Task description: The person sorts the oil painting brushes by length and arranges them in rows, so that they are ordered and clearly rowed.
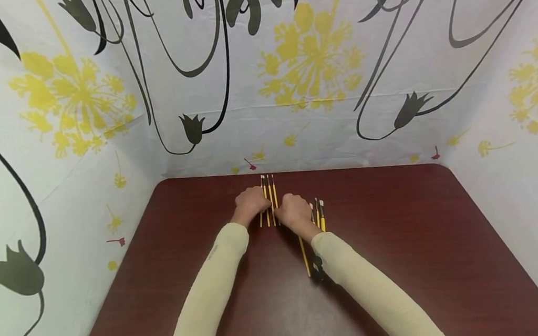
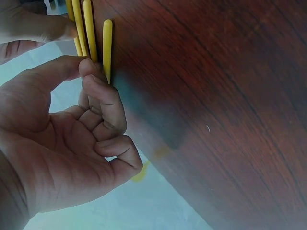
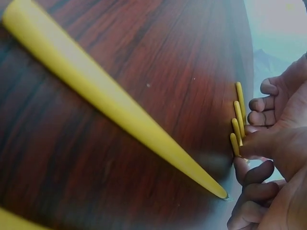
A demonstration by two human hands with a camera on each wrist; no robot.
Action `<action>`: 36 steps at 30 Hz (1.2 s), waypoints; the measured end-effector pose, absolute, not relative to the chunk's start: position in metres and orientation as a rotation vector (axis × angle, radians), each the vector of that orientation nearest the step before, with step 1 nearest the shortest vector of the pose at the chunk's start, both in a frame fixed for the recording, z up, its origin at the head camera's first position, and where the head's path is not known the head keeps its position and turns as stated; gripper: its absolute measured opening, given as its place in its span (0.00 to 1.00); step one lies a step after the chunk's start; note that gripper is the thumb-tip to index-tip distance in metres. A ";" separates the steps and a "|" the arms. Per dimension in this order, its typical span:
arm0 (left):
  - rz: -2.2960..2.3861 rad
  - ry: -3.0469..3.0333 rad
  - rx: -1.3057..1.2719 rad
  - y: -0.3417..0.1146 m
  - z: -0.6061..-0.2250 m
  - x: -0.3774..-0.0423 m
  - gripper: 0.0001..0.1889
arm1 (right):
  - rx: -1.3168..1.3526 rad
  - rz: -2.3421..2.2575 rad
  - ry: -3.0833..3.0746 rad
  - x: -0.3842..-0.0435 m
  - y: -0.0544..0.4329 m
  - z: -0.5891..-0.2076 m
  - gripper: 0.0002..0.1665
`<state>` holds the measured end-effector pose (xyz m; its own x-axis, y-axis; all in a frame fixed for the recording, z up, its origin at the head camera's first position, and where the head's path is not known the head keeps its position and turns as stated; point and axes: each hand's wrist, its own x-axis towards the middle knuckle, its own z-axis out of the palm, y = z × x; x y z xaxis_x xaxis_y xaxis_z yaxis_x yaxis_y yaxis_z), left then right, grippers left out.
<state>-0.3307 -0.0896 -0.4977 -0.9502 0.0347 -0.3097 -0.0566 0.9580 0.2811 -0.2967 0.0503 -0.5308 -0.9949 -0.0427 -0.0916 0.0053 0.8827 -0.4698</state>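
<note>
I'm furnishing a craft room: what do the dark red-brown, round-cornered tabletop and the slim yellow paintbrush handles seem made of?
Dark red-brown, round-cornered tabletop: wood or wood-look laminate, satin finish; it shows streaky grain and a soft sheen.
Slim yellow paintbrush handles: perhaps painted wood or plastic, smooth finish; the even colour and pale highlight fit both.

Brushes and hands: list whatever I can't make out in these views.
Head view: near ends of the right-side brushes, hidden by the right arm.
Head view: the left group's tips, too small to tell their shape.
Left wrist view: lower stretches of the brush handles, behind the left hand.
Right wrist view: most of the bottom-left handle, cut off by the edge.
</note>
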 end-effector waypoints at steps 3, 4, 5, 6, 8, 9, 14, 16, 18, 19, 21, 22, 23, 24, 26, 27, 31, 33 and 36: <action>0.418 2.799 -0.028 -0.090 -0.496 -0.329 0.16 | -0.049 -0.751 2.960 -0.295 0.053 -0.531 0.31; 0.422 2.801 -0.035 -0.091 -0.495 -0.329 0.16 | -0.053 -0.756 2.964 -0.294 0.054 -0.530 0.32; 0.429 2.802 -0.044 -0.091 -0.494 -0.328 0.15 | -0.058 -0.759 2.967 -0.293 0.056 -0.530 0.33; 0.437 2.802 -0.053 -0.091 -0.494 -0.327 0.15 | -0.063 -0.767 2.967 -0.292 0.057 -0.529 0.34; 0.467 2.802 -0.070 -0.091 -0.493 -0.325 0.15 | -0.069 -0.798 2.964 -0.289 0.059 -0.528 0.36; 0.480 2.799 -0.074 -0.091 -0.492 -0.325 0.15 | -0.073 -0.815 2.964 -0.287 0.060 -0.527 0.36; 0.526 2.798 -0.067 -0.087 -0.489 -0.321 0.21 | -0.122 -0.896 2.976 -0.279 0.065 -0.524 0.36; 0.537 2.801 -0.052 -0.084 -0.487 -0.319 0.25 | -0.151 -0.912 2.979 -0.274 0.069 -0.522 0.33; 0.570 2.805 -0.029 -0.080 -0.486 -0.314 0.29 | -0.181 -0.922 2.979 -0.269 0.075 -0.519 0.29; 0.590 2.810 -0.009 -0.078 -0.485 -0.311 0.30 | -0.193 -0.930 2.981 -0.266 0.079 -0.518 0.26; 0.641 2.819 0.037 -0.074 -0.485 -0.305 0.32 | -0.216 -0.944 2.990 -0.260 0.088 -0.515 0.21; 0.661 2.825 0.064 -0.071 -0.486 -0.301 0.33 | -0.226 -0.946 2.998 -0.257 0.094 -0.514 0.19; 0.686 2.830 0.089 -0.069 -0.488 -0.298 0.33 | -0.240 -0.945 3.004 -0.254 0.099 -0.514 0.18; 0.702 2.833 0.116 -0.067 -0.490 -0.294 0.32 | -0.254 -0.948 3.010 -0.251 0.104 -0.514 0.17; 0.725 2.836 0.170 -0.064 -0.495 -0.287 0.31 | -0.285 -0.947 3.022 -0.246 0.113 -0.513 0.16; 0.732 2.840 0.199 -0.063 -0.497 -0.284 0.29 | -0.297 -0.947 3.025 -0.243 0.117 -0.513 0.16; 0.740 2.855 0.341 -0.059 -0.504 -0.268 0.19 | -0.302 -0.982 3.026 -0.231 0.126 -0.515 0.14; 0.726 2.856 0.408 -0.057 -0.505 -0.261 0.15 | -0.285 -0.998 3.022 -0.225 0.130 -0.517 0.14; 0.684 2.843 0.480 -0.052 -0.508 -0.249 0.15 | -0.251 -0.987 3.033 -0.217 0.136 -0.522 0.12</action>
